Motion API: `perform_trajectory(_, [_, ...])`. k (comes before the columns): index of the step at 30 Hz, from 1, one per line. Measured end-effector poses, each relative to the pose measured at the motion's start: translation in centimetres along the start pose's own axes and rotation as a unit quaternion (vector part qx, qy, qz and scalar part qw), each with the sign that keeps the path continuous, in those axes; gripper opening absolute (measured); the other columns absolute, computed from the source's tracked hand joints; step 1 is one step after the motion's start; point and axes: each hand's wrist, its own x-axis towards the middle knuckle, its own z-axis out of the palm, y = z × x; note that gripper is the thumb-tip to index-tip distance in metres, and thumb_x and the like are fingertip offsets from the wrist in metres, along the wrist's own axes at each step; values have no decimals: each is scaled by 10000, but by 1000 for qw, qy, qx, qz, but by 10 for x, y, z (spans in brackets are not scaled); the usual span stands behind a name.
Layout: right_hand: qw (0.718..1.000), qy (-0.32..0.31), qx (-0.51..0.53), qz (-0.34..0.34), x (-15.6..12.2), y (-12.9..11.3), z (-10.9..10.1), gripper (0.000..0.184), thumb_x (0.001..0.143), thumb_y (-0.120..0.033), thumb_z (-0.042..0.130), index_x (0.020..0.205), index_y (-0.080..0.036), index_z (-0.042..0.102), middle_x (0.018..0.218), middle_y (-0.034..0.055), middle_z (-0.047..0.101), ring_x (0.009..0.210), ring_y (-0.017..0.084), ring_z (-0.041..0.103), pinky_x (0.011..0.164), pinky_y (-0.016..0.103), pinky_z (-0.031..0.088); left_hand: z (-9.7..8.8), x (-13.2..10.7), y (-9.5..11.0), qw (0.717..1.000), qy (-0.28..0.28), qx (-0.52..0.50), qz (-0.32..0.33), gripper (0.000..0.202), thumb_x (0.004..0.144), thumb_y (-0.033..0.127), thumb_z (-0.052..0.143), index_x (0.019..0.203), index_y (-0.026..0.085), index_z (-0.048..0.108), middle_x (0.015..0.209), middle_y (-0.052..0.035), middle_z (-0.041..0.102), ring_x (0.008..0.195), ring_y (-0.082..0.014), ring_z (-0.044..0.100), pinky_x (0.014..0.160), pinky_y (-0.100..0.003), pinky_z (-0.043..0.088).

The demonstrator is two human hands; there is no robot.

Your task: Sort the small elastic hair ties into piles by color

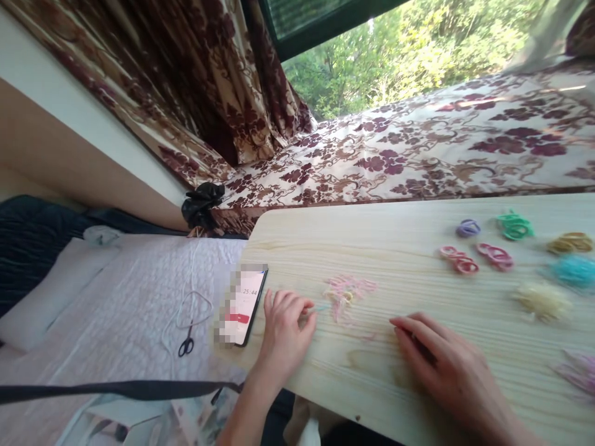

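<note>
My left hand (289,322) rests on the table beside the phone, its thumb and forefinger pinched together. A thin light blue elastic band (321,307) sticks out from those fingertips. Just to the right lies a loose pile of small pink elastic bands (344,291), with a bit of yellow among them. My right hand (441,356) lies on its side right of the pile, thumb and forefinger tips close together. Whatever may be between them is too small to make out.
On the right of the wooden table (297,241) are purple (468,228), green (514,225), red (459,259) and brown hair ties (569,243), plus turquoise (574,271), cream (543,300) and lilac bunches (579,371). A phone (246,303) lies at the left edge. Scissors (186,345) lie on the bed.
</note>
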Motion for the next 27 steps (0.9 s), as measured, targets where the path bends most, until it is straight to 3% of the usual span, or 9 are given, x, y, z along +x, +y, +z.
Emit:
perform_trajectory(8, [1000, -9, 0, 7, -1, -1, -2, 211, 958, -287, 461, 940, -234, 664, 871, 17, 712, 728, 139, 682, 641, 247, 510, 1, 7, 6, 999, -44, 28, -15, 120, 782, 97, 632, 749, 207, 598, 746, 27, 638, 861, -193, 582, 1030, -509, 345])
perform_trajectory(17, [1000, 1, 7, 2, -1, -1, -2, 201, 958, -263, 463, 927, -223, 657, 854, 13, 703, 710, 125, 672, 637, 235, 492, 5, 9, 7, 997, -58, 51, -4, 191, 848, 91, 546, 695, 202, 568, 738, 20, 624, 872, -191, 572, 1051, -523, 321])
perform_trajectory(22, [1000, -12, 7, -4, -1, -1, -3, 206, 967, -256, 455, 941, -206, 654, 851, 19, 696, 717, 125, 666, 639, 235, 489, 5, 8, 10, 998, -47, 28, 13, 163, 844, 99, 551, 723, 208, 563, 771, 13, 634, 898, -195, 585, 1069, -526, 309])
perform_trajectory(27, [1000, -23, 18, 11, -1, -2, -4, 212, 972, -252, 449, 944, -215, 657, 858, 25, 698, 725, 127, 665, 643, 234, 487, 8, 7, 28, 998, -16, -33, 48, 157, 835, 93, 544, 747, 222, 563, 789, 16, 662, 986, -202, 610, 1109, -536, 263])
